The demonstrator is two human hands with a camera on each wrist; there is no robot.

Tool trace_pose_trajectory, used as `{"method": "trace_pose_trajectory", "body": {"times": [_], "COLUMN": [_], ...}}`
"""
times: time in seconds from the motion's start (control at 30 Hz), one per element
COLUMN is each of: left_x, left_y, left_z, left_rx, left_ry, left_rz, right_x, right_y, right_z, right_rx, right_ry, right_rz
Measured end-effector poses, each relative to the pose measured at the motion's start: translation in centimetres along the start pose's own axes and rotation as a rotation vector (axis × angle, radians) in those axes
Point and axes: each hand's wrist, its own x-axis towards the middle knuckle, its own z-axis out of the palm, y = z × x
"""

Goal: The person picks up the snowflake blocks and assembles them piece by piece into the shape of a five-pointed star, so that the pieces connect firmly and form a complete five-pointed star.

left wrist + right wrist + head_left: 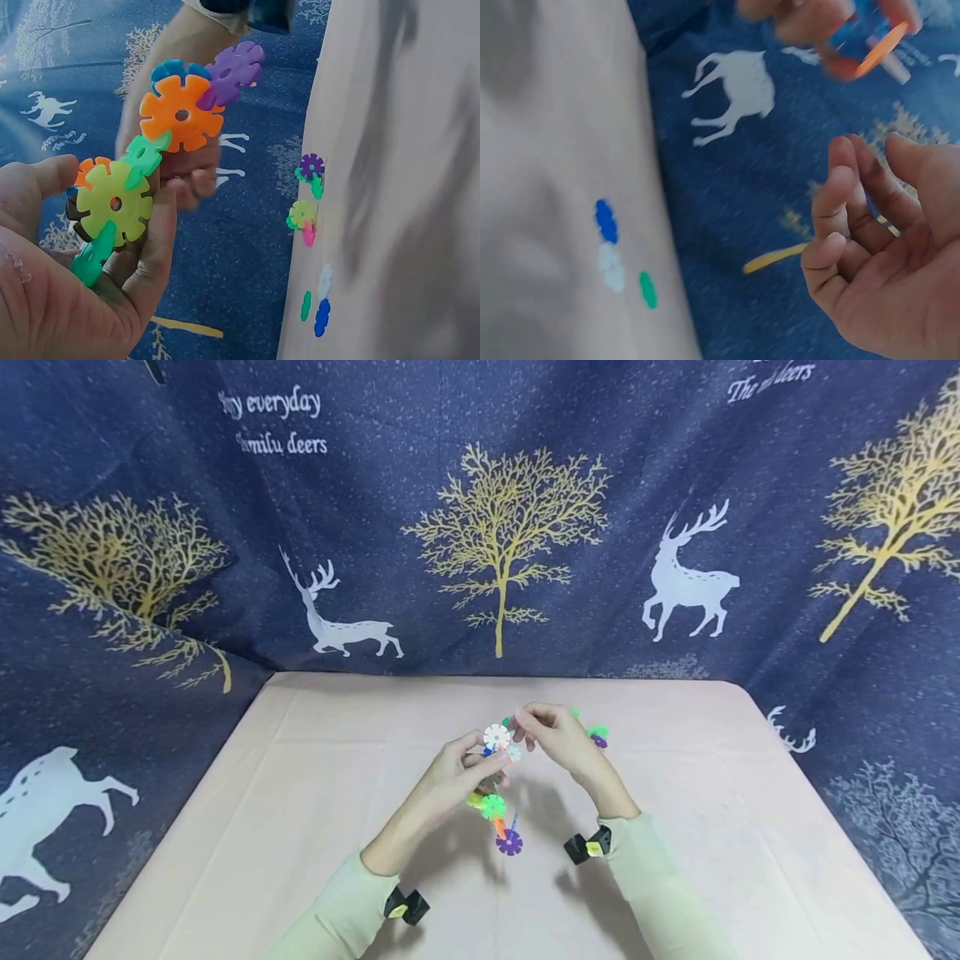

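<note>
My left hand (459, 770) holds a joined chain of slotted plastic snowflake discs between thumb and fingers. In the left wrist view the chain shows a yellow disc (112, 204), a green one (142, 156), a large orange one (182, 114) and a purple one (234, 73) at its far end. From the head view, a white disc (497, 737) shows at the left fingertips, and the purple end (509, 842) hangs lower. Close by on the right, my right hand (558, 735) is raised with loosely bent fingers; nothing shows between them in the right wrist view.
Loose blue (607, 220), pale (611, 267) and green (648, 290) discs lie on the pink-covered table (675, 793). Joined purple-green pieces (311, 166) and a yellow-green-pink cluster (303, 214) lie farther along. A dark blue printed cloth (360, 510) hangs behind the table.
</note>
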Motion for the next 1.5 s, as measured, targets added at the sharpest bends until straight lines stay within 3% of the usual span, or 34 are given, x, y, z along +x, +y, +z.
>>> {"method": "trace_pose_trajectory", "body": {"times": [0.33,0.5,0.63,0.87,1.2,1.5], "left_x": [-0.1,-0.1,-0.3,-0.4,-0.6,-0.8], "left_y": [0.1,0.1,0.2,0.5,0.8,0.8], "left_z": [-0.3,-0.5,-0.7,-1.0,-1.1,-1.3], "left_rx": [0.003,0.000,-0.016,-0.029,-0.065,-0.109], "left_ry": [0.068,0.091,0.094,0.107,0.150,0.140], "left_rz": [0.041,0.036,0.021,0.027,0.025,0.016], "right_x": [1.4,1.8,2.1,3.0,3.3,3.2], "right_y": [3.7,5.3,6.3,7.9,8.5,8.5], "right_z": [0.2,0.4,0.7,1.6,2.3,2.3], "right_rx": [-0.015,-0.118,-0.219,-0.291,-0.465,-0.493], "right_ry": [0.021,0.021,-0.009,-0.031,-0.011,0.019], "right_rz": [0.011,0.019,0.070,0.146,0.249,0.281]}}
